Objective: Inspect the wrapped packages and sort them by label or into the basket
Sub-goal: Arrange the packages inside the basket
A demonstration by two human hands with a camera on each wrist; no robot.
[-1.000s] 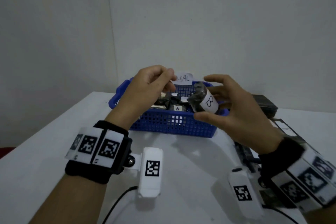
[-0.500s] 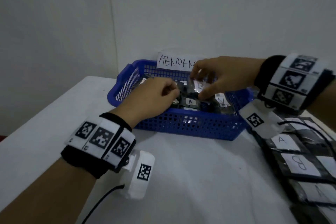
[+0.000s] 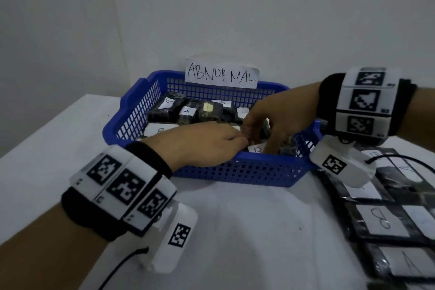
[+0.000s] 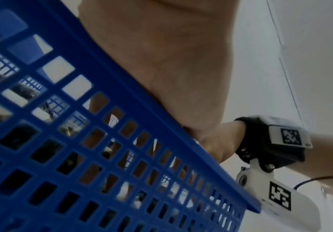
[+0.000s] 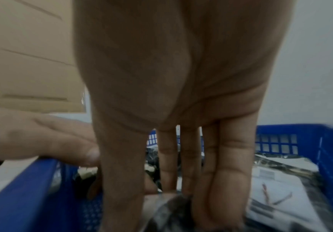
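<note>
Both hands down inside the blue basket (image 3: 237,172), the one with the "ABNORMAL" sign (image 3: 221,74) propped on its far wall. Right hand (image 3: 277,120) reaches in from the right, fingers (image 5: 227,172) pointing straight down onto a dark wrapped package (image 5: 173,208) at the near right corner; whether they pinch it or only press it, I cannot tell. Left hand (image 3: 202,143) comes over the near rim, fingertips meeting the right hand's at the same spot; its grip is hidden too, cannot tell if it holds anything.

Other wrapped packages (image 3: 188,110) lie along the far side of the basket, white labels up, some reading A. A row of flat labelled packages (image 3: 381,221) sits on the table (image 3: 247,231) to the right, outside the basket.

Reads as the drop-off step: a package being settled among the rejects. Next move, by my judgement: let go, lift both hands over the rim without dragging neighbours, fetch another package to inspect.
</note>
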